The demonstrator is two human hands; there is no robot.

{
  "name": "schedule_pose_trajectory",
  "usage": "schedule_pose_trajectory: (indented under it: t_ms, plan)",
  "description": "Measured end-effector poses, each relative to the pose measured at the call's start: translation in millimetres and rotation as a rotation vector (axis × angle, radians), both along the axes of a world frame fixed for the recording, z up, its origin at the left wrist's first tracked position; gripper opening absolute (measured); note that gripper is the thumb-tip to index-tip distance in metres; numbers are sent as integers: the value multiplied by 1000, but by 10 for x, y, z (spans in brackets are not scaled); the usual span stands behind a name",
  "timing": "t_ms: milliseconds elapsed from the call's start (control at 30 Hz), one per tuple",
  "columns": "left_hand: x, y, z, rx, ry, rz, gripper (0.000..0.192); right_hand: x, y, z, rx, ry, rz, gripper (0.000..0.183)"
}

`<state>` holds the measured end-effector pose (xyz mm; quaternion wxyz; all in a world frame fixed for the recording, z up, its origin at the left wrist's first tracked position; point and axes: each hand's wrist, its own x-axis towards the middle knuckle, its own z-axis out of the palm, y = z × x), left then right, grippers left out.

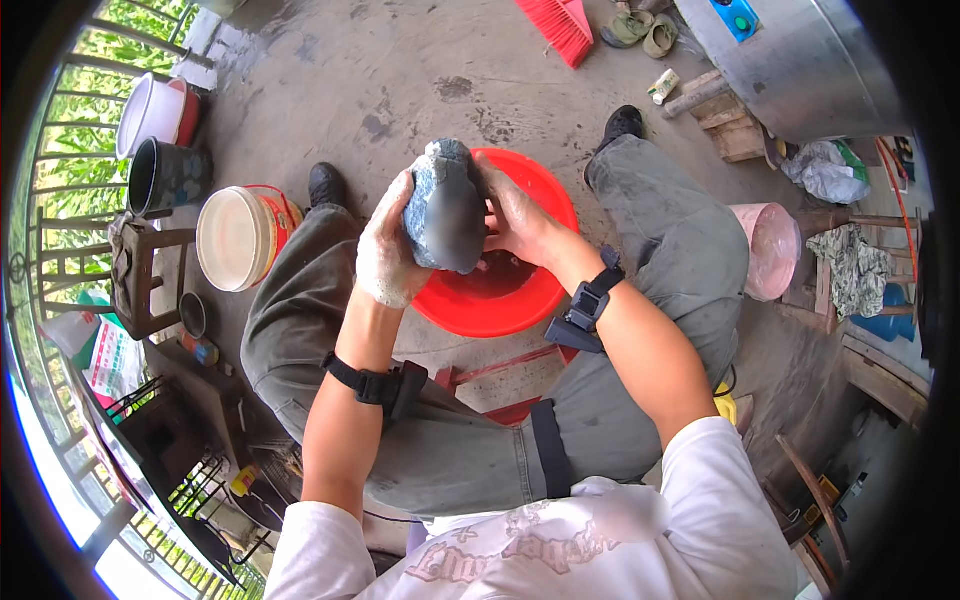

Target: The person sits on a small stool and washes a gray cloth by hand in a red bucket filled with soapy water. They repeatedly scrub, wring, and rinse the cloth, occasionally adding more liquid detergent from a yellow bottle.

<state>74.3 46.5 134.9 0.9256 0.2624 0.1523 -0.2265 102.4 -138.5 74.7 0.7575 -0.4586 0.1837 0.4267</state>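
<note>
Between both hands, above a red plastic basin (487,319), is a blue-grey object (442,169) with a rough, fabric-like surface. Its middle is blurred, so I cannot tell exactly what it is. My left hand (390,251), wet with white suds around the wrist, grips its left side. On the opposite side, my right hand (517,214) holds it with the fingers partly hidden behind it. Dark liquid (502,279) lies in the basin, which stands on the floor between my legs.
A lidded bucket (234,238) and a dark bucket (169,176) stand to the left, near a wooden stool (154,277). On the right is a pink bucket (765,251). A red broom (559,30) and green shoes (641,31) lie ahead, near a large metal drum (810,67).
</note>
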Motion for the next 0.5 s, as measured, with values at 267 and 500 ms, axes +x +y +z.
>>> schedule_pose_trajectory:
  t_ms: [267, 500]
  plan:
    - [50, 35, -199, 334, 10, -63, 42, 189, -130, 104, 49, -471, -264, 29]
    - [18, -70, -186, 839, -240, -202, 65, 177, -184, 371, -20, -672, -96, 39]
